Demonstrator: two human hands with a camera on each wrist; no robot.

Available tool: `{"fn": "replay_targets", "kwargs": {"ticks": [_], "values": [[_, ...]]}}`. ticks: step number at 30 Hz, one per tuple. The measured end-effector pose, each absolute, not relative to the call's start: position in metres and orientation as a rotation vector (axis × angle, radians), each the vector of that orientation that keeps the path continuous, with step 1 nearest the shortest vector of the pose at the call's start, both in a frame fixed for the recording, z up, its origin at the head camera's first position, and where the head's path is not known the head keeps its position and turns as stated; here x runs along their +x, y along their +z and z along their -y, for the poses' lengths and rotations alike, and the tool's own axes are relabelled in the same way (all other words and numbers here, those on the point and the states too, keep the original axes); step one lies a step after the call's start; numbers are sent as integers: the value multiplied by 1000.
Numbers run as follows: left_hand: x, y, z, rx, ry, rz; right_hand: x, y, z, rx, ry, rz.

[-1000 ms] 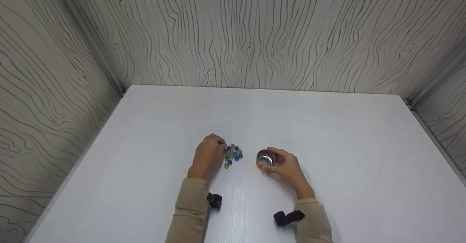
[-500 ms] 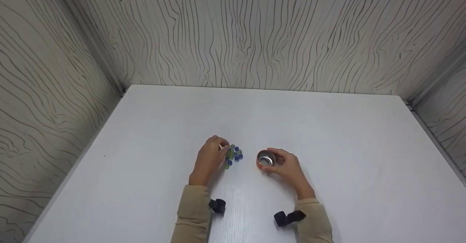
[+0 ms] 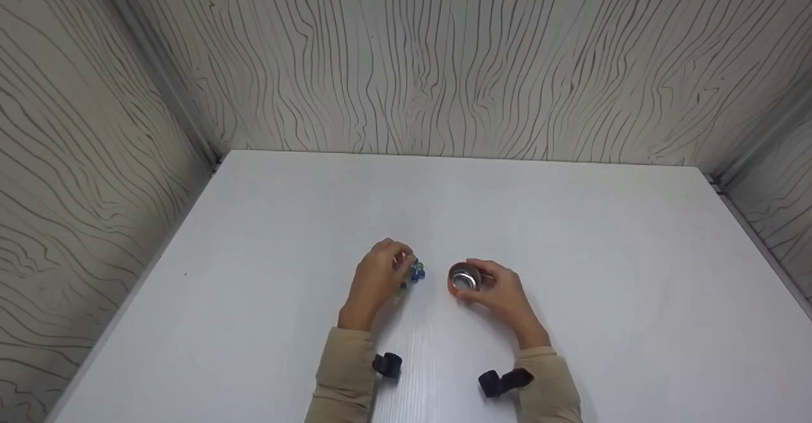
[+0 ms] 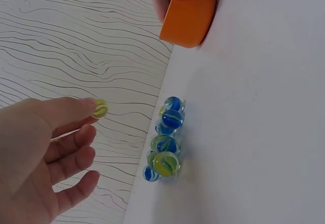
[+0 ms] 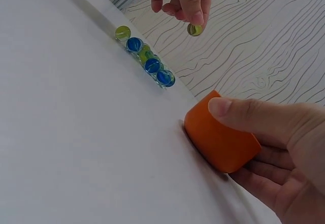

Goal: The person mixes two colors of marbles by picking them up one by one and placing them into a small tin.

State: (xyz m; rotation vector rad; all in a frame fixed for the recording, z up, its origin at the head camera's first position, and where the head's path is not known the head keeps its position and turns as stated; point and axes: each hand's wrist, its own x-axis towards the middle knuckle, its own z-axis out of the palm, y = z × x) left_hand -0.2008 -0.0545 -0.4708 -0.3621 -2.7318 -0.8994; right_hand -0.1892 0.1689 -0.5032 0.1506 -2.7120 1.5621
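Between thumb and fingertip my left hand (image 3: 375, 277) pinches a yellow-green glass marble (image 4: 100, 108), lifted off the table. Below it lies a cluster of blue and yellow-green marbles (image 3: 415, 274), partly hidden by that hand in the head view. To the right, my right hand (image 3: 504, 293) grips a small round cup (image 5: 221, 137), orange outside and shiny metal inside, with the thumb on the near side and fingers on the far side. The cup stands on the table with its mouth up. Its metal inside (image 3: 463, 277) shows in the head view.
A white table (image 3: 571, 233) bears everything. Walls with a wood-grain pattern (image 3: 419, 61) rise behind it and at both sides. On each sleeve sits a black wrist camera (image 3: 388, 364).
My left hand has moved right over the marble cluster, from its left edge, and now covers part of it. The right hand and the cup have stayed in place.
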Motion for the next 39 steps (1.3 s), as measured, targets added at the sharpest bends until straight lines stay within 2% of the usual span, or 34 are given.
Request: {"fn": "replay_targets", "kwargs": {"ticks": [39], "values": [[-190,-474,21,-654,-778,2686,-189,-506,-171,136,1707,2638]]}}
